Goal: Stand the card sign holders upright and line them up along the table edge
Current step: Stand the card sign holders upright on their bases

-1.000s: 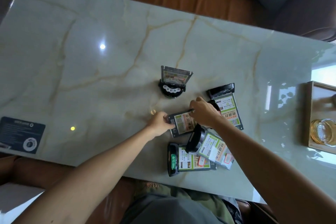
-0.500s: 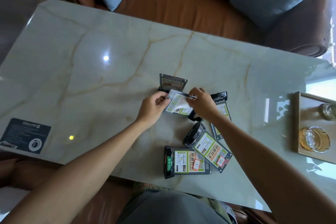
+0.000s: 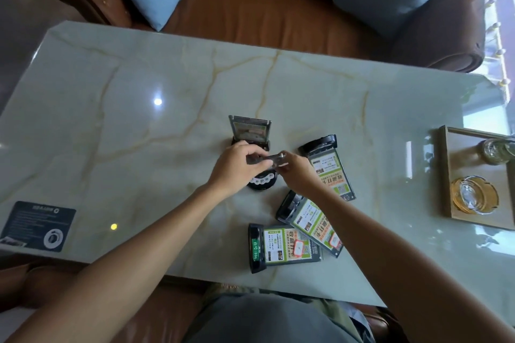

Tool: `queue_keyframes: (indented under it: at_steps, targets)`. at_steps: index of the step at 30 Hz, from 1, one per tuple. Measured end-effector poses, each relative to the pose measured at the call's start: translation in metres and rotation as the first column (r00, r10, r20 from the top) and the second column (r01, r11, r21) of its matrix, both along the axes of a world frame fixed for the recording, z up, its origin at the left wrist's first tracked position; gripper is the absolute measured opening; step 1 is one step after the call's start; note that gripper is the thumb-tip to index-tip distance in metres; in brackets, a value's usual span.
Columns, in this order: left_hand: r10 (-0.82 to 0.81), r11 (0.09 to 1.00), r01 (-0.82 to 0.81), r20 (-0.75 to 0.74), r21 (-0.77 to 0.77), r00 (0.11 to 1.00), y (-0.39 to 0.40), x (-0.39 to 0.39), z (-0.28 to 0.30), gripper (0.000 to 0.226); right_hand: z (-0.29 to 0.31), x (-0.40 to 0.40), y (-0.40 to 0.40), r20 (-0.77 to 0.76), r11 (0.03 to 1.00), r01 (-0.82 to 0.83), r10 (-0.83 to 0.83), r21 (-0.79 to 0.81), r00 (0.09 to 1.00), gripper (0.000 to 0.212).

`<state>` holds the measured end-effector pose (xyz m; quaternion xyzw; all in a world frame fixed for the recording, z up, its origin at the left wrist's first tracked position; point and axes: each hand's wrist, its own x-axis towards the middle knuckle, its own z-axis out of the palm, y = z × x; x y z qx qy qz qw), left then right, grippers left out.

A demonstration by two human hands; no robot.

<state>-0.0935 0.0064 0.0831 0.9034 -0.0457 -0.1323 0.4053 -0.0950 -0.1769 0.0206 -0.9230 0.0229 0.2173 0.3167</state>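
One card sign holder (image 3: 249,131) stands upright on the marble table (image 3: 125,131), just beyond my hands. My left hand (image 3: 237,167) and my right hand (image 3: 295,170) both grip a second sign holder (image 3: 262,179) by its clear top edge; it is upright, its round black base showing below my fingers. Three more holders lie flat: one (image 3: 330,172) to the right of my right hand, one (image 3: 312,224) under my right forearm, and one (image 3: 281,248) near the table's front edge.
A wooden tray (image 3: 446,175) at the right holds an amber glass ashtray (image 3: 475,193) and a clear glass (image 3: 496,150). A dark sticker (image 3: 37,225) lies at the front left corner. A brown leather sofa (image 3: 264,8) with blue cushions runs behind the table.
My hands lifted the flat holder off the table, turned it upright and brought it down in front of the standing one. The view tilted up.
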Motion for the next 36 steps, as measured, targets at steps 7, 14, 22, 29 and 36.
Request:
queue_keyframes:
  at_steps: [7, 14, 22, 29, 36]
  targets:
    - [-0.080, 0.995, 0.088, 0.153, -0.049, 0.985, -0.062, 0.007, 0.033, 0.024, 0.006, -0.008, -0.062, 0.014, 0.949, 0.307, -0.309, 0.075, 0.951, 0.021]
    - [-0.175, 0.983, 0.161, -0.216, -0.084, 0.960, -0.158, 0.003, 0.013, 0.040, -0.006, -0.031, -0.146, -0.157, 0.798, 0.597, -0.581, 0.084, 0.798, 0.036]
    - [0.179, 0.948, -0.307, -0.653, -0.086, 0.736, -0.202, -0.006, -0.058, 0.025, -0.041, -0.056, -0.172, -0.372, 0.700, 0.706, -0.631, 0.107, 0.681, 0.059]
    - [0.332, 0.916, -0.394, -0.701, 0.078, 0.632, -0.217, -0.013, -0.090, 0.029, -0.049, -0.055, -0.167, -0.475, 0.708, 0.696, -0.574, 0.122, 0.667, 0.037]
    - [0.257, 0.932, -0.361, -0.674, -0.015, 0.692, -0.216, 0.001, -0.074, 0.031, -0.039, -0.039, -0.179, -0.487, 0.675, 0.706, -0.553, 0.214, 0.676, 0.011]
